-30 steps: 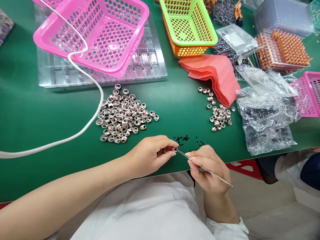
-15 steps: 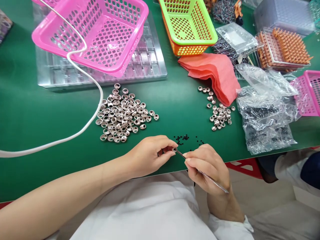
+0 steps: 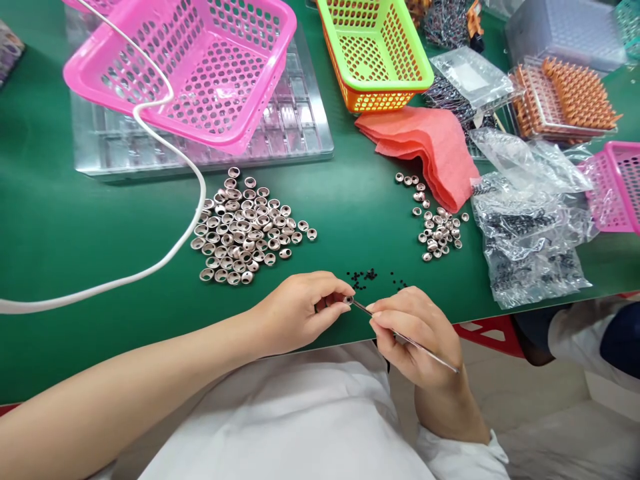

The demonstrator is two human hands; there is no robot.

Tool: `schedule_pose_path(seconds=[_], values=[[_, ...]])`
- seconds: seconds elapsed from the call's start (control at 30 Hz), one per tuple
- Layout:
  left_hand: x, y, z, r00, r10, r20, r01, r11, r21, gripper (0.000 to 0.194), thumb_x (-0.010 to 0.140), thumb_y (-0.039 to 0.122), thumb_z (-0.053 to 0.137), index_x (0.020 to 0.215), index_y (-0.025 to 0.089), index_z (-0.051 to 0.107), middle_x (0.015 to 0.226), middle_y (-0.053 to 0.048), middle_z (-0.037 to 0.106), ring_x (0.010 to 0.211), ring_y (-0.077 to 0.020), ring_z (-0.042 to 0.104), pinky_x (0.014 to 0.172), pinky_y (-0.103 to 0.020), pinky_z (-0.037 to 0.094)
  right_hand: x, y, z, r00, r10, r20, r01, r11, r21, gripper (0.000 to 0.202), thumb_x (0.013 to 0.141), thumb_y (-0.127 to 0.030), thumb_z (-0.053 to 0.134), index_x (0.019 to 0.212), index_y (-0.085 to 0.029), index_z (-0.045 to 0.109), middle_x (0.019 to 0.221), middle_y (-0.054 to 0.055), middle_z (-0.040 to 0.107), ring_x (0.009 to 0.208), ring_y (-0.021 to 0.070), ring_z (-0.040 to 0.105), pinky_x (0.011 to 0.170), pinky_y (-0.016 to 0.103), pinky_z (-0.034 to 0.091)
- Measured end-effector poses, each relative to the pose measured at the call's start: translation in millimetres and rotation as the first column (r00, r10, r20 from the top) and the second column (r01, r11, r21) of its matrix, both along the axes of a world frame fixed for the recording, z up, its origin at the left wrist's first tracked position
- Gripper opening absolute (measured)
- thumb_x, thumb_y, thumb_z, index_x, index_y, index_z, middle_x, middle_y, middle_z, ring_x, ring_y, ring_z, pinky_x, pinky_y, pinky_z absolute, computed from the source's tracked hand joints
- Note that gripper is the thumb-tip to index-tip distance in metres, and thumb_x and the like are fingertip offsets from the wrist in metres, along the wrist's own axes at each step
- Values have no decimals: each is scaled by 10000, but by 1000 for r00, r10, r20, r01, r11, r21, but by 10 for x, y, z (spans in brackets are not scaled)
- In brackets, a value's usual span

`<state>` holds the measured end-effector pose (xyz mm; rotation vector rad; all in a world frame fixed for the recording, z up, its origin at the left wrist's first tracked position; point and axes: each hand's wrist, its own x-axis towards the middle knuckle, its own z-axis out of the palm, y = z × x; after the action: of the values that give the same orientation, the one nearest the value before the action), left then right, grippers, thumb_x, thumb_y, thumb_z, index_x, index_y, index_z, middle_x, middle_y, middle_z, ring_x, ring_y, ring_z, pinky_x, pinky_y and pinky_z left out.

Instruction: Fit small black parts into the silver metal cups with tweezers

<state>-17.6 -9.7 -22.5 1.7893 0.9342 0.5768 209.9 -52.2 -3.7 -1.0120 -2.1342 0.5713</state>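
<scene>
Between the thumb and fingertips of my left hand (image 3: 300,312) is a small metal ring (image 3: 349,301). My right hand (image 3: 420,337) pinches a thin metal tool (image 3: 425,349), whose tip touches the ring. Small black pieces (image 3: 369,275) lie scattered on the green table just beyond my fingers. A large pile of metal rings (image 3: 245,227) spreads to the left, and a smaller ring pile (image 3: 441,233) sits to the right, beside a folded coral cloth (image 3: 430,140).
A pink basket (image 3: 220,137) stands on a clear compartment tray (image 3: 305,127). A white cable (image 3: 193,167) crosses the left side. Further back are a green basket (image 3: 385,85), orange parts (image 3: 585,97) and plastic bags (image 3: 530,233). A person's sleeve (image 3: 575,340) shows at right.
The tool's rear end has risen slightly as my right hand tilted it. My left hand has stayed almost still around the ring.
</scene>
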Motion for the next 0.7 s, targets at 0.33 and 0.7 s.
schedule_pose_path(seconds=[0.33, 0.7], values=[[3, -4, 31, 1000, 13, 6, -12, 998, -63, 153, 922, 188, 605, 1001, 162, 733, 818, -32, 710, 676, -119, 628, 622, -205, 508, -15, -29, -1, 997, -39, -69, 39, 999, -7, 350, 871, -63, 639, 1168, -244, 598, 979, 47, 750, 816, 184, 709, 665, 346, 553], [-22, 3, 32, 996, -28, 86, 34, 997, -70, 174, 941, 165, 611, 1046, 130, 746, 863, -48, 747, 747, -133, 666, 686, -214, 513, 43, -117, -37, 981, -98, -170, 88, 994, -67, 379, 968, -82, 419, 1276, -188, 613, 1045, 112, 695, 853, 222, 663, 714, 426, 584]])
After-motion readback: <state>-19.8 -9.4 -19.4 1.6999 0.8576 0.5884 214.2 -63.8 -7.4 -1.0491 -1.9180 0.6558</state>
